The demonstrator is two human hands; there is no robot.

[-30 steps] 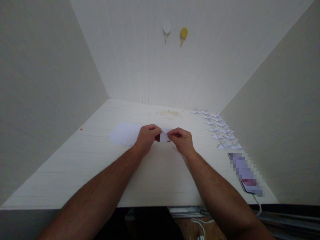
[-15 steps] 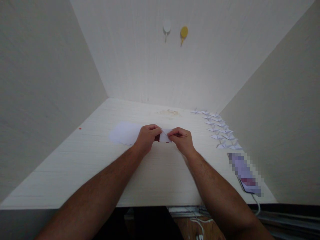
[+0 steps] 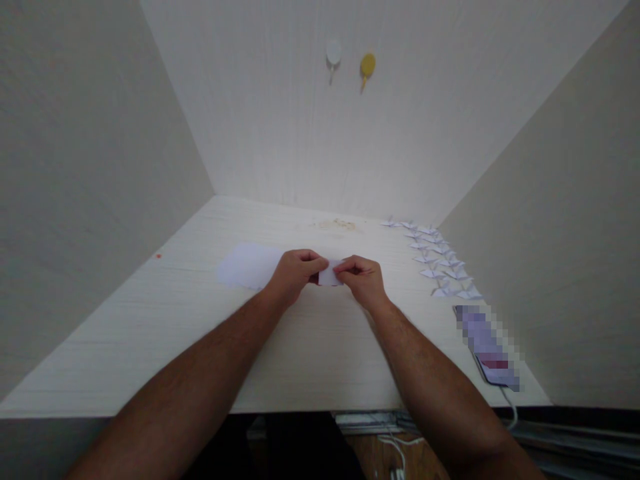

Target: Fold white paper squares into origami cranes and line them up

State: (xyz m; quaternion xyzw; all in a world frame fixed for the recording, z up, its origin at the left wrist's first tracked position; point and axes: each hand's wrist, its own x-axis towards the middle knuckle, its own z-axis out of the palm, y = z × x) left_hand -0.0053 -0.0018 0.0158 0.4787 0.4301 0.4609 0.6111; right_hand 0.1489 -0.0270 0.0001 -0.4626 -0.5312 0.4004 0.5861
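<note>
Between my two hands is a small folded piece of white paper (image 3: 330,275), held up just over the table. My left hand (image 3: 299,270) pinches its left side, with the thumb on the near face. On the right side, my right hand (image 3: 361,275) grips the paper between thumb and fingertips. Part of the paper is hidden behind the fingers. Left of my left hand lies a spread of white paper sheets (image 3: 245,265) on the table.
Several folded white paper cranes (image 3: 443,260) stand in rows at the right back of the white table (image 3: 310,360). Nearer, a phone (image 3: 487,347) with a white cable (image 3: 510,408) lies by the right wall. A white hook (image 3: 333,52) and a yellow hook (image 3: 368,65) are on the back wall.
My left thumb has shifted slightly right over the paper's top edge. The diagonal edge seen across the paper earlier no longer shows; its face looks flat. My right hand has barely moved.
</note>
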